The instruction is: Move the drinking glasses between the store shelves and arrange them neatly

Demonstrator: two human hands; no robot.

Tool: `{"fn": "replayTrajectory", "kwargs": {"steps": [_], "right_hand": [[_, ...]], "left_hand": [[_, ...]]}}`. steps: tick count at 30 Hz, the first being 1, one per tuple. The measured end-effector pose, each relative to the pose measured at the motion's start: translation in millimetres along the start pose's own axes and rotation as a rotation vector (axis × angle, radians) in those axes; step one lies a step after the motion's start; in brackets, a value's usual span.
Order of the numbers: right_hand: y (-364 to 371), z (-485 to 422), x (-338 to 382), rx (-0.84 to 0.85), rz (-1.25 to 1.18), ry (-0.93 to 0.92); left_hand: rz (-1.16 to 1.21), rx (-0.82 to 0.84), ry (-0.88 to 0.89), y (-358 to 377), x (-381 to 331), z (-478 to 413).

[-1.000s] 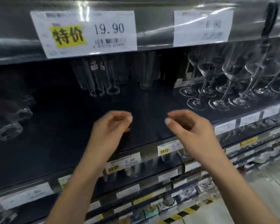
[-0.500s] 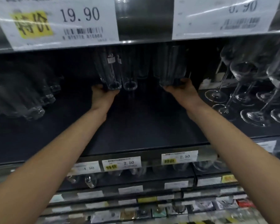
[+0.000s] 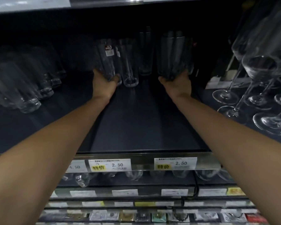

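The dark shelf (image 3: 144,127) runs deep, with wine glasses (image 3: 258,82) crowding its right side. Way at the back, the person's left grip (image 3: 104,82) is wrapped round the base of a labelled tall glass (image 3: 106,62), the right grip (image 3: 175,83) round a darker glass (image 3: 173,52). Probably best to lift both a touch and pull straight forward, since a neighbour glass (image 3: 129,65) stands just beside the left one and could get clipped.

Below fingers (image 3: 115,78), toward onlooker: left 2.50 label (image 3: 109,164), right 2.50 label (image 3: 175,163), both yellow-marked. 4.50 label (image 3: 75,167) part-hidden, further left. Black cable (image 3: 196,185) hangs below right one. White box (image 3: 216,82) well right of fingers. Blurred packets (image 3: 159,216) lowest.
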State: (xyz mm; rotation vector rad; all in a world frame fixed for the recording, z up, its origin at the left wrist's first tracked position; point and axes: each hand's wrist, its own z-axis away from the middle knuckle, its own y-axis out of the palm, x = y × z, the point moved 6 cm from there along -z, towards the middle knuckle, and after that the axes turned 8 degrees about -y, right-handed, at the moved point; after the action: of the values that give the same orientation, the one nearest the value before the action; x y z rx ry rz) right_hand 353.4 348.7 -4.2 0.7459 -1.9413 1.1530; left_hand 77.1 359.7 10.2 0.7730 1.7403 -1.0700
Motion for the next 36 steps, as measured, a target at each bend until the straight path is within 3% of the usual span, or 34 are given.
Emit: {"fn": "replayTrajectory", "kwargs": {"steps": [12,16,25,36], "right_hand": [[-15,6,0,-0.093,-0.088,-0.060],[-22,12,1,-0.017,-0.051,-0.083],[-45,44,-3,0.315,-0.345,0.026],[-64,72,18,0.311,-0.474,-0.003]], "left_hand": [[-0.038,0.033,-0.032,-4,8,3],[-0.043,0.025,-0.038,-15,7,18],[0.064,0.144,-0.167,-42,21,62],[0.181,0.140,-0.155,-40,-12,91]]}}
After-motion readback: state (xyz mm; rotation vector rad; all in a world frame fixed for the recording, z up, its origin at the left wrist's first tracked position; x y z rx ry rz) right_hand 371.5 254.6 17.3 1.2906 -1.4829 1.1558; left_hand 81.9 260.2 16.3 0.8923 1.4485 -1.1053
